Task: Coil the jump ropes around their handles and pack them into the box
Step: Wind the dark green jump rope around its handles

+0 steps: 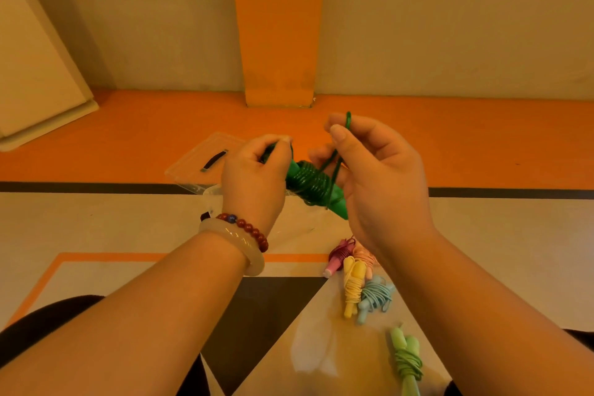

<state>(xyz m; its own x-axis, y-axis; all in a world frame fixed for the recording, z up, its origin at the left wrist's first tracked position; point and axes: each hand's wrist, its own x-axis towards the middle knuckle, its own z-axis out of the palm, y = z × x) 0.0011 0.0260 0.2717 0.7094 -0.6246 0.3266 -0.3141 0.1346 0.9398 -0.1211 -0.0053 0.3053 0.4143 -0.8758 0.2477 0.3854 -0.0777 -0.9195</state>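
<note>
Orange floor [482, 138] behind: I see the left hand [257, 170] gripping the handle end of the green jump rope [310, 182], aloft near the clear box [180, 170], the right hand [376, 183] pinching its free loop [348, 119]; a slackened pinch, I judge, would let it unwind.

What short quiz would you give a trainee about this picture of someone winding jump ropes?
1. True or false: the right hand pinches a loop of the dark green jump rope.
2. Which coiled rope lies nearest the person? A yellow; B light blue; C the light green jump rope.
3. Which wrist wears the red bead bracelet?
Key: 1 true; 2 C; 3 the wrist of the left hand.
</note>
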